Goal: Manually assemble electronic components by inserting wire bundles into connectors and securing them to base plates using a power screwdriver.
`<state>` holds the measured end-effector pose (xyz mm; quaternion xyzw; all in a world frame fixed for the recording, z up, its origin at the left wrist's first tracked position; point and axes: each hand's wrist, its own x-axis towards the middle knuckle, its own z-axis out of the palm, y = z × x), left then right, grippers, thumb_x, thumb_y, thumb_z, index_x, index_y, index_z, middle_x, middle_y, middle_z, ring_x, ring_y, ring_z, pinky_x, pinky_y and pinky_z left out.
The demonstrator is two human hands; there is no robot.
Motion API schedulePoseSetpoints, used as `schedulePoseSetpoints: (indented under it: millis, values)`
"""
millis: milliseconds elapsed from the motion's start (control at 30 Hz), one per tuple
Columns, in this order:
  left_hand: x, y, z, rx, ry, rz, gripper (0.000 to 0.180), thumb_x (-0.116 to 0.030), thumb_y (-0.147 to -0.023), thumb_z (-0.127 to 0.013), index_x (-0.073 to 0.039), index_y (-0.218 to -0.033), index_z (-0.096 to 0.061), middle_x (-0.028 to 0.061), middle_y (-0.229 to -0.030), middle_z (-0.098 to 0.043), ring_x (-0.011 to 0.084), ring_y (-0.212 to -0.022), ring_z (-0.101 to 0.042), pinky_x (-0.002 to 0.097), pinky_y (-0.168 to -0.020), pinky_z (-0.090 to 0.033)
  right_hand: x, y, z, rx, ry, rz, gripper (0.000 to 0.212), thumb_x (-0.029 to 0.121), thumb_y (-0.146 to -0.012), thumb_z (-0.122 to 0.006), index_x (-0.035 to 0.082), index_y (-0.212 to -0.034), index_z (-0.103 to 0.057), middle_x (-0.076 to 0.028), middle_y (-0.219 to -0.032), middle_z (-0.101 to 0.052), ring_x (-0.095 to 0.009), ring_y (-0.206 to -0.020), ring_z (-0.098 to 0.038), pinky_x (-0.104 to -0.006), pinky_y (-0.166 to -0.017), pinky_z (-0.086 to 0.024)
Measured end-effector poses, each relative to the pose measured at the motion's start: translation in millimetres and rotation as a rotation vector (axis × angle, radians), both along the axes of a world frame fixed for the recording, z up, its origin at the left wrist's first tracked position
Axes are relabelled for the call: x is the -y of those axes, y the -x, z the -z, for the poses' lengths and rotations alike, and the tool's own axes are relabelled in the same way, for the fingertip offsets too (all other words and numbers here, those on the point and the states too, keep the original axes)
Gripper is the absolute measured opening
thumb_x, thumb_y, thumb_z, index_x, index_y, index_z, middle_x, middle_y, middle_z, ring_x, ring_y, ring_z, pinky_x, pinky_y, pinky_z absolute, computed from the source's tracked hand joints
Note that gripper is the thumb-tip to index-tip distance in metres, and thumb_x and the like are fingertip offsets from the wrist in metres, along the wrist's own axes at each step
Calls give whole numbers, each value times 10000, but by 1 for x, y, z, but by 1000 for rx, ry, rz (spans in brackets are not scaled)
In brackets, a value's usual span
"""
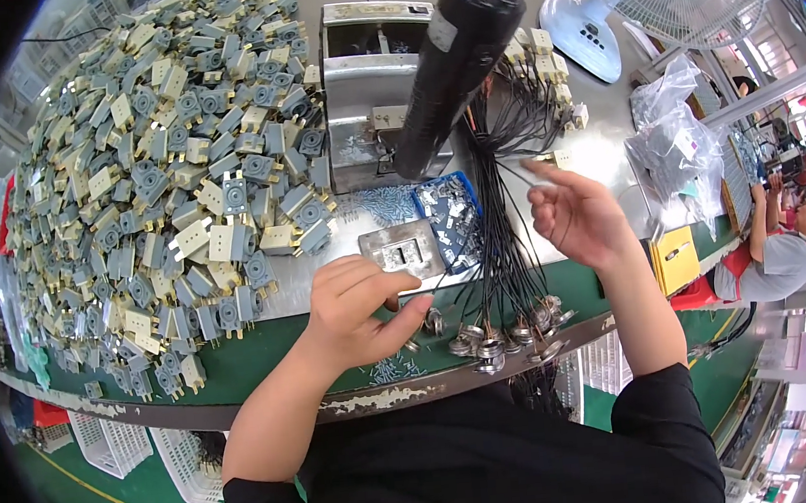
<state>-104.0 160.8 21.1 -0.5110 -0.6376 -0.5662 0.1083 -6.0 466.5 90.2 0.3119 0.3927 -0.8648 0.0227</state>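
across a green-edged steel workbench [616,144], a left hand [358,306], thumb and forefinger parted, meets the near edge of a rectangular silver metal fixture [412,248], while a loosely open right hand [581,217] flanks thin black wires [496,213] bundled lengthwise, apparently against tangling.

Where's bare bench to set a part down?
Best: steel tabletop between fan base and right hand, left of the plastic bag. Small: green strip between block pile and left forearm. Crowded: the pile itself, screws, blue tray, black cables.
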Motion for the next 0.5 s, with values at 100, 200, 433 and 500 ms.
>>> schedulePoseSetpoints:
  millis: [100, 200, 433, 500]
  values:
    - [5, -2, 3, 135, -11, 14, 268, -108, -798, -839, -25, -1023, -718, 45, -682, -639, 167, -591, -627, 288, -580, -484, 14, 3, -15, -348, -89, -94, 458, 346, -1075, -511, 6, -1381, -545, -175, -1136, -672, -255, -934, -668, -349, -839, -552]
    - [5, -6, -1, 510, -127, 179, 514, -148, -837, -840, 13, -1273, -621, 88, -830, -684, 180, -700, -681, 291, -670, -549, 39, 18, -19, -450, -899, -546, 410, 335, -1067, -544, 11, -1316, -576, -135, -1127, -682, -234, -926, -666, -340, -821, -527]
    - [14, 3, -10, 1028, -152, 407, 532, -143, -925, -800, 22, -1356, -534, 118, -968, -684, 186, -807, -706, 310, -741, -584, 82, 52, -32, -362, -1801, -1067, 139, 137, -912, -719, 63, -1030, -724, -120, -917, -634, -331, -888, -650, -465, -703, -510]
    - [13, 5, -16, 1186, -249, 411, 311, -54, -940, -772, 15, -1193, -605, 90, -975, -676, 138, -786, -689, 277, -707, -566, 87, 59, -36, -545, -1845, -995, 131, 139, -892, -738, 65, -999, -728, -118, -913, -631, -328, -868, -646, -456, -697, -511]
